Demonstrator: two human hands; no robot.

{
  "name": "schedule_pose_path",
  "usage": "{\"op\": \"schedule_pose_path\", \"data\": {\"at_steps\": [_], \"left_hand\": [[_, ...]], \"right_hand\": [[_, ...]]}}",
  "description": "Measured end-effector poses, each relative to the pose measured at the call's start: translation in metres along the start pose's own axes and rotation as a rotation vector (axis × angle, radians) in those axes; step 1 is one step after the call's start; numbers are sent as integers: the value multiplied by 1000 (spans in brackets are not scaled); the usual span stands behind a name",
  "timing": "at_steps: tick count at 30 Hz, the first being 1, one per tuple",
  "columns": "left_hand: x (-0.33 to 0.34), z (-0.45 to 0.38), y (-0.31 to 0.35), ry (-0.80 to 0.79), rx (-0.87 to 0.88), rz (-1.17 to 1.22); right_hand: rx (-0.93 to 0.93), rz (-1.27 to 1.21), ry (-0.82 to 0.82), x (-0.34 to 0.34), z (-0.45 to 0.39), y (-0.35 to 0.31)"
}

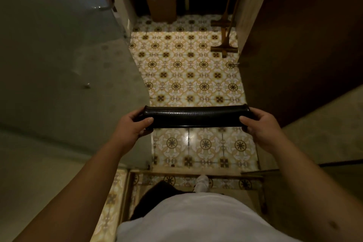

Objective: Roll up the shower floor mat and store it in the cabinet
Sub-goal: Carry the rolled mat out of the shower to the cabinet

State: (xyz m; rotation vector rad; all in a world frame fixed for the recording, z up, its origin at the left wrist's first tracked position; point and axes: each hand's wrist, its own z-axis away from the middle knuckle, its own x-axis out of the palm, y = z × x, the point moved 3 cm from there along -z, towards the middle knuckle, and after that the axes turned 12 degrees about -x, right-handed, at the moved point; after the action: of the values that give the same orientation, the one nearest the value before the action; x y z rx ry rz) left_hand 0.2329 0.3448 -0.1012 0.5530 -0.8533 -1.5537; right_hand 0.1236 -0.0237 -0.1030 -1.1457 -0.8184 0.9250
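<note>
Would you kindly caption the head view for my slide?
Both hands, left and right, hold the rolled black mat level above the patterned tile floor.

Black floor mat rolled into a tight tube, held level above patterned tiled floor. Left hand grips its left end, thumb on top; right hand grips its right end likewise. Brown bin at the far end of the floor. Two wooden long-handled floor tools lean at far right, heads on the tiles. White-shod foot below the mat
</note>
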Motion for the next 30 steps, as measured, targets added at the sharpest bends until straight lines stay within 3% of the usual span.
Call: {"op": "schedule_pose_path", "data": {"at_steps": [15, 22, 30], "left_hand": [[34, -154, 82, -7, -31, -25], [25, -277, 152, -64, -37, -8], [-3, -342, 226, -112, -8, -49]], "right_hand": [[46, 20, 49, 9, -165, -31], [56, 55, 72, 50, -289, -51], [67, 90, 8, 102, -386, -78]]}}
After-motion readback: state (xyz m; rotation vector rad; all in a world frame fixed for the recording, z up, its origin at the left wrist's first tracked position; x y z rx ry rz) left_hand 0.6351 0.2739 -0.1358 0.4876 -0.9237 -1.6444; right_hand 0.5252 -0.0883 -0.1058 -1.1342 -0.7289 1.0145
